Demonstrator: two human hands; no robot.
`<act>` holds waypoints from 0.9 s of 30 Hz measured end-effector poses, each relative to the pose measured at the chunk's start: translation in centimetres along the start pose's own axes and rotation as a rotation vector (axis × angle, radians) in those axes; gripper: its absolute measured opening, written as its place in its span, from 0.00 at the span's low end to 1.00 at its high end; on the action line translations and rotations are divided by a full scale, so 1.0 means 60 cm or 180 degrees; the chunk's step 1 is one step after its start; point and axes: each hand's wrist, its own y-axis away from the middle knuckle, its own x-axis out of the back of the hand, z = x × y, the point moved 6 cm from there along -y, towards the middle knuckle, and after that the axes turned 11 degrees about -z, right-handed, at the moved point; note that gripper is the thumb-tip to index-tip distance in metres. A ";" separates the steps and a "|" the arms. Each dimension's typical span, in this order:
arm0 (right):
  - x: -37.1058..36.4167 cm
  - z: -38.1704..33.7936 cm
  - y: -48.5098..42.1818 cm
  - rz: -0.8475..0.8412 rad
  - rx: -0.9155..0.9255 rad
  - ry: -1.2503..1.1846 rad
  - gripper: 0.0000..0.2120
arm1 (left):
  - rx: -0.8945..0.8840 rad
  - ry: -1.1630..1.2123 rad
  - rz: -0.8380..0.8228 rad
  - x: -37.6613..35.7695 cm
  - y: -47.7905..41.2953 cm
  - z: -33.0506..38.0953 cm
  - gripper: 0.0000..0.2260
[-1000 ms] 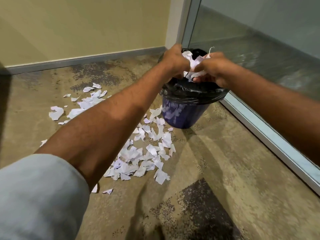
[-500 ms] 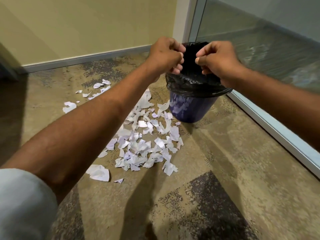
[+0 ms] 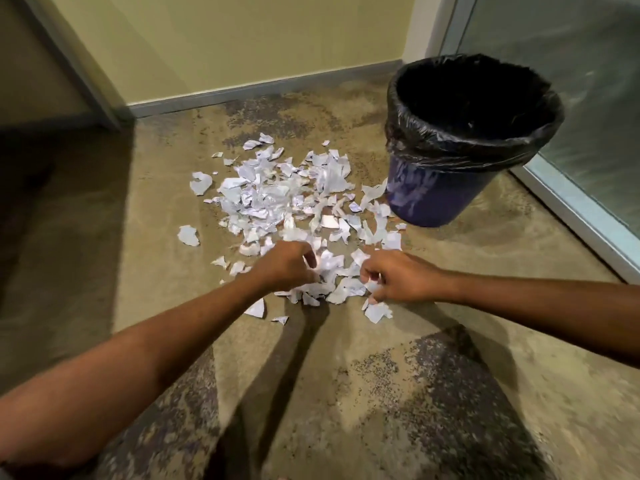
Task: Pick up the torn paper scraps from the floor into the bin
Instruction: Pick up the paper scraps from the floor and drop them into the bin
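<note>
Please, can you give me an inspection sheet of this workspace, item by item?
Surface: mottled beige floor, dark patches.
Job's things: paper scraps piled left of the bin; bin upright, black liner, inside too dark to see.
Clutter: nothing seen.
Hands: left hand and right hand at the pile's near edge, fingers curled among scraps; grip unclear.
Cables: nothing seen.
Surroundings: yellow wall behind, glass panel on the right.

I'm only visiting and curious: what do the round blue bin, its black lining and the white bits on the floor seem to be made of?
Round dark blue bin: probably plastic, smooth with a dull sheen.
Black bin liner: thin plastic film, glossy and crinkled over the rim.
White torn scraps: paper, matte, ragged edges, some creased.
</note>
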 end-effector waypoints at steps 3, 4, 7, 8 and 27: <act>-0.077 0.007 -0.003 -0.0333 0.0040 0.0588 0.30 | 0.0143 -0.0535 -0.0191 -0.071 0.014 -0.046 0.38; -0.095 0.008 -0.003 -0.0385 0.0050 0.0720 0.34 | 0.0172 -0.0632 -0.0240 -0.089 0.018 -0.056 0.46; -0.122 0.003 -0.007 -0.0242 0.0142 0.0848 0.32 | 0.0141 -0.0793 -0.0258 -0.119 0.021 -0.065 0.54; -0.124 -0.001 -0.010 -0.0153 0.0211 0.0817 0.28 | 0.0137 -0.0808 -0.0211 -0.122 0.019 -0.064 0.53; -0.021 0.022 -0.084 0.0479 -0.0504 -0.0064 0.30 | 0.0243 -0.0392 0.0124 -0.108 -0.046 -0.024 0.51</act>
